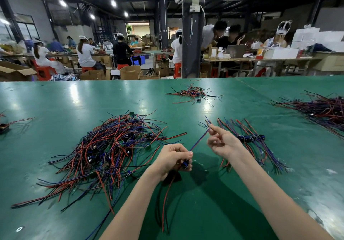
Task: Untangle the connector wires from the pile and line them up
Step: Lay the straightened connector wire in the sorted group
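Observation:
A big tangled pile of red, blue and black connector wires [111,150] lies on the green table to the left of my hands. My left hand [174,158] grips one connector wire by its small blue connector [185,164]; red and black leads hang down from it toward me. My right hand [222,143] pinches the far end of that wire's blue leads [200,140], which run taut between both hands. Behind my right hand lies a lined-up row of connector wires [249,139].
A smaller wire pile [193,93] lies farther back, and a large dark pile [323,111] sits at the right edge. A few wires with a connector [5,126] lie at the far left. Seated workers and cardboard boxes fill the hall beyond the green table [55,100].

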